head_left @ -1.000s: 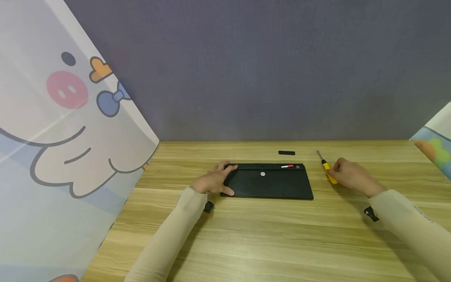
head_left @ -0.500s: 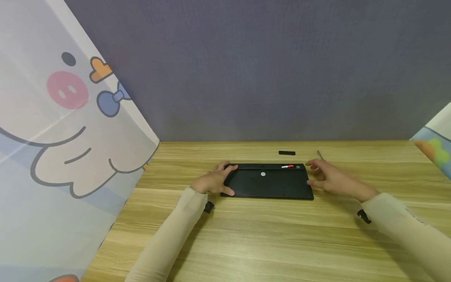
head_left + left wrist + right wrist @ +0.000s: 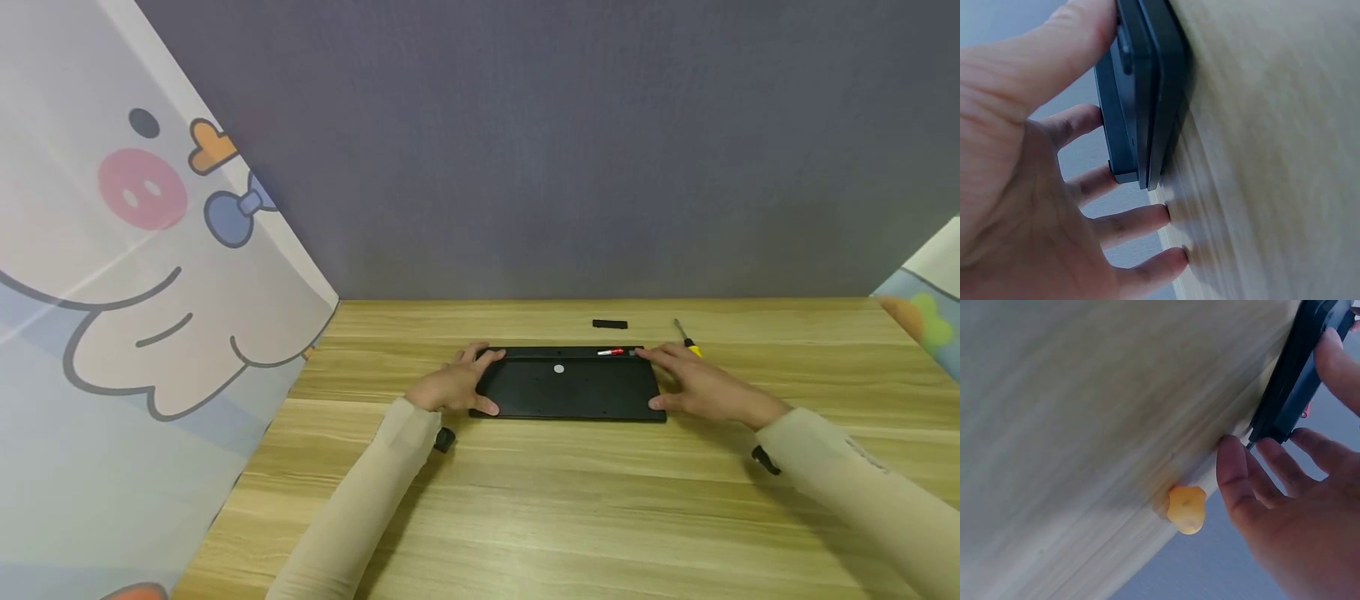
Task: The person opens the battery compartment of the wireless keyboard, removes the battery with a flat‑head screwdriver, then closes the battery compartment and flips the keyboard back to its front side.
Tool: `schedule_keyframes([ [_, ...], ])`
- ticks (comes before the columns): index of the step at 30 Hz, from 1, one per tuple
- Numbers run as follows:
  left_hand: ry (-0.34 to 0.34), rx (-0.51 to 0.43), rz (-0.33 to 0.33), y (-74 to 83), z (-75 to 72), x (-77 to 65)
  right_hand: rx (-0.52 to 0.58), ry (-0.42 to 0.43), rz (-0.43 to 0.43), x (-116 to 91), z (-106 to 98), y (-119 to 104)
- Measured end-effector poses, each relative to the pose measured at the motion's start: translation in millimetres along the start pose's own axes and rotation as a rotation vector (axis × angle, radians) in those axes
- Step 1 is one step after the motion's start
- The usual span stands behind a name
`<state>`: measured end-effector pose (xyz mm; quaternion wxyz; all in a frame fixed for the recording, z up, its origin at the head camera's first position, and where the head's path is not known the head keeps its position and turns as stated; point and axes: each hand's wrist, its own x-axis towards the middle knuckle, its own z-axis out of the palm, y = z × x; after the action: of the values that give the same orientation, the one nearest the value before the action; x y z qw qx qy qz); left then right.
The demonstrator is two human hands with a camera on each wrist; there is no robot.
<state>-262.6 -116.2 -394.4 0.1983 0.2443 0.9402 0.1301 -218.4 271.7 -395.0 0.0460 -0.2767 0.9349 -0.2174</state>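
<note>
A black keyboard [image 3: 562,392] lies underside up on the wooden table, a round white sticker [image 3: 558,368] on its back. A small red and silver battery [image 3: 610,352] shows in the slot along its far ridge. My left hand [image 3: 452,387] rests spread over the left end, thumb and index finger on the keyboard and the last two fingertips on the table. At the right end, my right hand [image 3: 697,383] touches the keyboard with thumb [image 3: 1335,359] and fingers around the far corner. Behind that hand lies a yellow-handled screwdriver [image 3: 692,344], its handle mostly hidden in the head view.
A narrow black cover strip [image 3: 610,324] lies on the table [image 3: 525,500] beyond the keyboard. A grey panel [image 3: 555,167] rises at the table's far edge. Walls printed with cartoons [image 3: 142,190] stand at both sides.
My right hand has let go of the screwdriver and moved left onto the keyboard's right end. The left hand and the keyboard have stayed in place.
</note>
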Motion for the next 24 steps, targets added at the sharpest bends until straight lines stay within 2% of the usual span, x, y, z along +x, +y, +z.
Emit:
schedule_keyframes([
  [10, 0.022, -0.032, 0.035, -5.5, 0.4, -1.5, -0.007, 0.032, -0.019, -5, 5, 3],
  [13, 0.029, -0.051, 0.055, -6.1, -0.3, -1.2, -0.002, 0.020, -0.019, -6, 3, 5],
  [19, 0.036, -0.058, 0.049, -9.0, -0.8, -0.7, 0.036, -0.017, -0.007, -1, 0, 7],
  [24, 0.034, -0.019, 0.029, 1.2, -4.4, 2.0, 0.041, -0.042, 0.025, 0, -5, 4],
])
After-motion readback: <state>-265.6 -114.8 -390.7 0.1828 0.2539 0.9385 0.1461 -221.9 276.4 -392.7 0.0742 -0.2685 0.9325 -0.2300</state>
